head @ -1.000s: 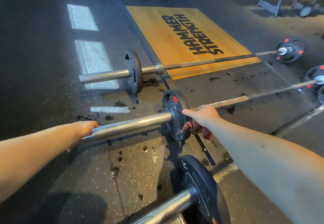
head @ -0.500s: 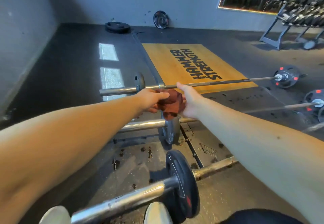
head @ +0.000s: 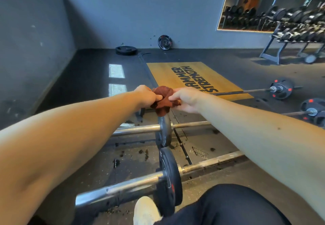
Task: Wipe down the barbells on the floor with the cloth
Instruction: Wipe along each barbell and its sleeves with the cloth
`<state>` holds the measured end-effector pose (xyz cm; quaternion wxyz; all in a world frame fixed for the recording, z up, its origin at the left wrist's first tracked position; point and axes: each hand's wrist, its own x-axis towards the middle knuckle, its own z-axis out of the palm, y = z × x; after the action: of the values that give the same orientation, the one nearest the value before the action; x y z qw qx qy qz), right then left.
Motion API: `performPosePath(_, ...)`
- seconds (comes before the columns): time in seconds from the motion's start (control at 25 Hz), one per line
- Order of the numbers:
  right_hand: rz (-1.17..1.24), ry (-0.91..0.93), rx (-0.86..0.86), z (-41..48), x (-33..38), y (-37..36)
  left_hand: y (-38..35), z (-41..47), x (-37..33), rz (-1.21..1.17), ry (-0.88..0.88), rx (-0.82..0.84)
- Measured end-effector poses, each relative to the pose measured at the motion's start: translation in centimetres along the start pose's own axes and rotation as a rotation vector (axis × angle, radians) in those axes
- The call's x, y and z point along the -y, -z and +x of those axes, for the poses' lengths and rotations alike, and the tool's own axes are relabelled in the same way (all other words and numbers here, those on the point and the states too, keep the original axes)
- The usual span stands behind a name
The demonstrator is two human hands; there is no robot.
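Left hand [head: 146,95]: curled, pinching the left edge of the cloth [head: 162,101].
Right hand [head: 187,99]: pinching its right edge likewise.
Cloth: rust-brown, bunched, held in the air between both hands, touching no bar.
Middle barbell [head: 139,130]: directly below the cloth, long axis left-right; both hands look equally near.
Near barbell [head: 123,188]: parallel, by the shoe [head: 146,210].
Far barbell [head: 246,91]: beyond the hands.

The left hand [head: 147,95] has left the sleeve of the middle barbell [head: 137,130] and now pinches the rust-brown cloth [head: 162,101], which the right hand [head: 186,99] has lifted off the bar, toward 12 o'clock.
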<state>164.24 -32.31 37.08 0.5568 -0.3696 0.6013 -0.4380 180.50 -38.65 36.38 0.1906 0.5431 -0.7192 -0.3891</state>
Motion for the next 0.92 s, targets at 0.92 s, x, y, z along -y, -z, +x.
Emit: performPosePath(0.92, -0.139, -0.049, 0.02, 3.6, -10.2, 20.9, -18.5, 3.9, -7.1, 0.03, -0.046, 0.149)
